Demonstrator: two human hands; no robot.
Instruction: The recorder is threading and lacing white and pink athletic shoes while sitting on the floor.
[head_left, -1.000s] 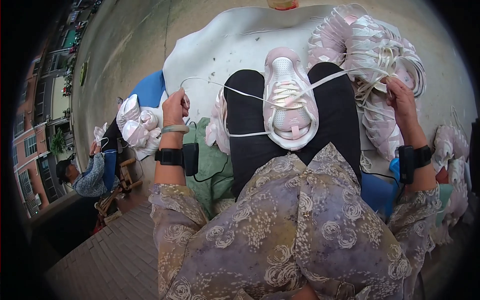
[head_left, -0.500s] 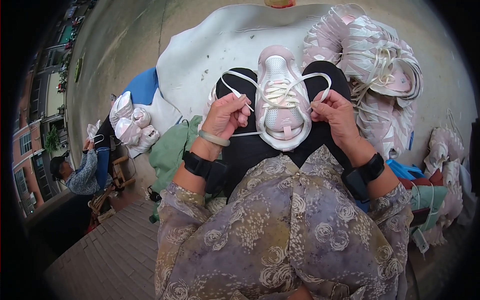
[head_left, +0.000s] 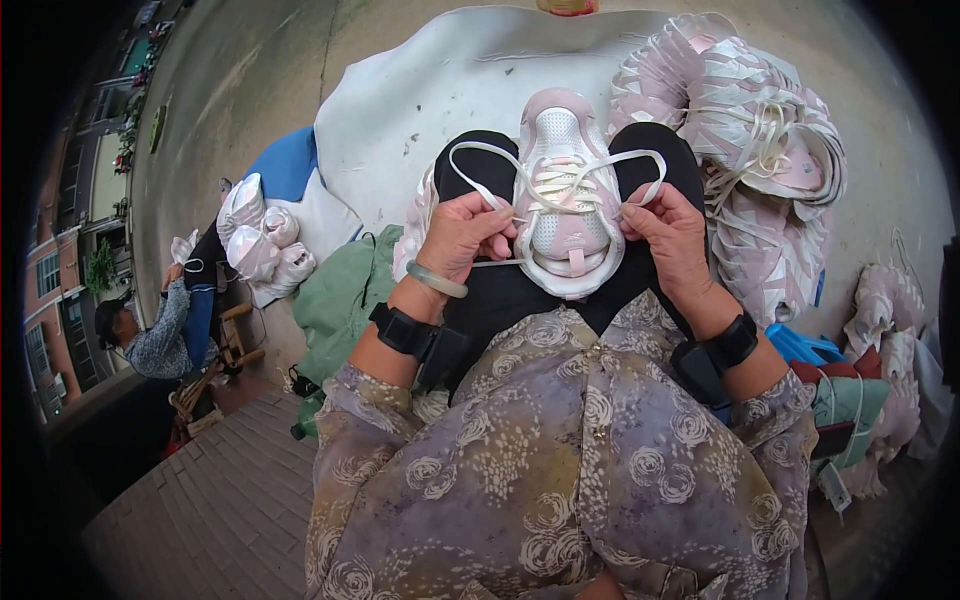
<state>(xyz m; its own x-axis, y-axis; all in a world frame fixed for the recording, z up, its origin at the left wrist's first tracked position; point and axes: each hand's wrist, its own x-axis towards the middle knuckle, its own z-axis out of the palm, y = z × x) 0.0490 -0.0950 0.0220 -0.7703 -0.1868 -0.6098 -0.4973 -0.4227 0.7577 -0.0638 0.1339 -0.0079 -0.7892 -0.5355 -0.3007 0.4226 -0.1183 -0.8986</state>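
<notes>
A white and pink shoe upper [head_left: 570, 235] lies between my knees, its tongue pointing away from me. White lace [head_left: 560, 185] crosses its middle, and a long end loops out to each side. My left hand [head_left: 465, 235] pinches the left lace end, its tip poking out by the left edge of the upper. My right hand [head_left: 663, 225] is closed on the right lace end, close against the upper's right edge. Part of another pale pink upper [head_left: 415, 222] shows behind my left knee.
Stacked shoe uppers [head_left: 750, 130] rise at the far right on a white sheet [head_left: 430, 95]. More uppers [head_left: 890, 340] and a green bundle [head_left: 850, 408] lie at the right. Green cloth [head_left: 345, 310] is at my left, beyond it white bundles [head_left: 262, 240] and a seated person [head_left: 165, 330].
My left hand has moved right, bringing its lace end to the left edge of the upper. My right hand has shifted slightly and still holds its lace end.
</notes>
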